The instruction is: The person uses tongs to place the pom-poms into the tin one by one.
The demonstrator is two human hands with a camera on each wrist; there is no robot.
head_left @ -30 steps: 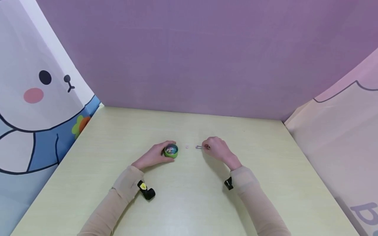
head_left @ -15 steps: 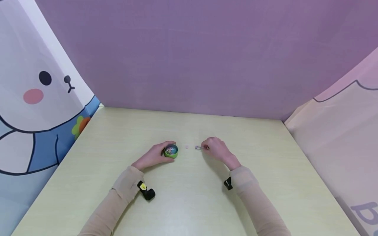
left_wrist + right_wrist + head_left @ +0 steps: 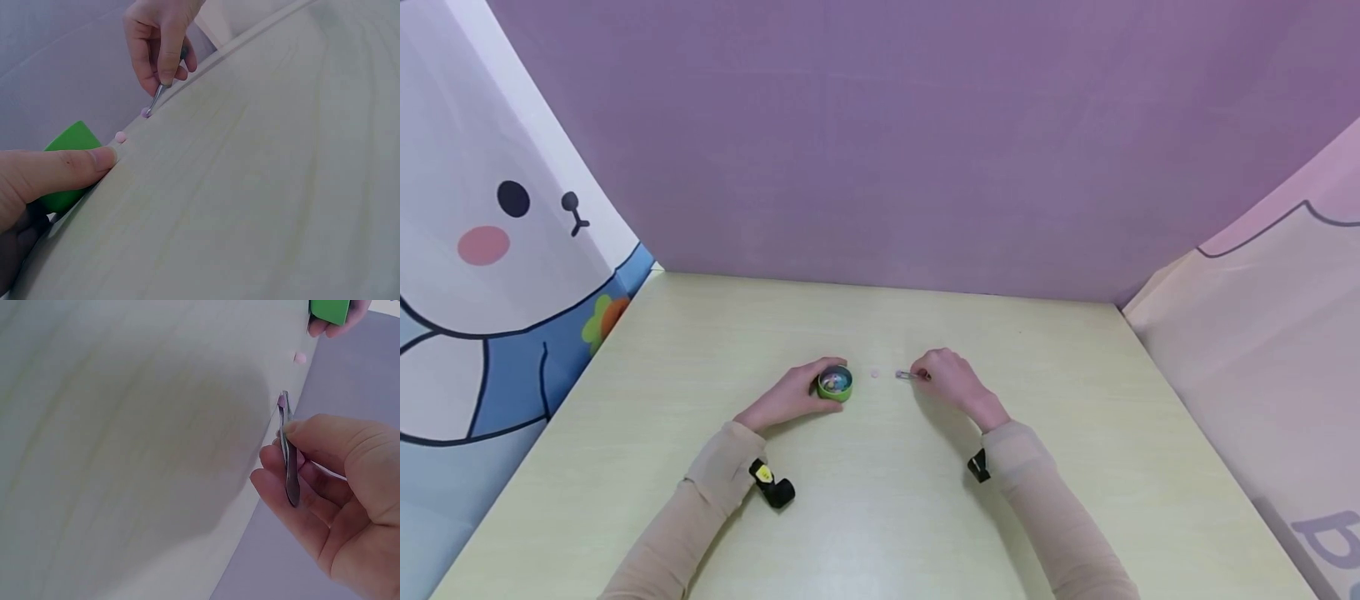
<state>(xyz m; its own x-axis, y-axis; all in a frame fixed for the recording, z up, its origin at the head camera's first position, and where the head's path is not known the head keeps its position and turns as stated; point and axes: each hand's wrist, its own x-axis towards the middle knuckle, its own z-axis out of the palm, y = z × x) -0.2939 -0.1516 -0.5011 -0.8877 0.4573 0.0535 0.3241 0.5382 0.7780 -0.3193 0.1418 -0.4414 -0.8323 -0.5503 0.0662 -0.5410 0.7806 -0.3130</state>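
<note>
My left hand (image 3: 793, 392) curls round a small green bowl (image 3: 835, 384) on the table, thumb along its near side. Inside the bowl lie several small pale and coloured pieces. In my right hand (image 3: 953, 382) I pinch metal tweezers (image 3: 287, 450) between thumb and fingers, tips pointing left toward the bowl. A small purple bead (image 3: 145, 113) sits at the tweezer tips, close over the tabletop. Between the bowl and the tweezers a pale pink bead (image 3: 300, 358) lies on the table.
The pale wooden table (image 3: 880, 517) stretches to a purple backdrop (image 3: 880, 150). A curtain with a cartoon figure (image 3: 512, 250) hangs at the left, a pale pink one (image 3: 1262, 350) at the right. Black wrist cameras (image 3: 771, 485) are strapped to both sleeves.
The tweezers in my right hand have shifted very slightly left, their tips staying near the same spot. My left hand and the bowl have not moved.
</note>
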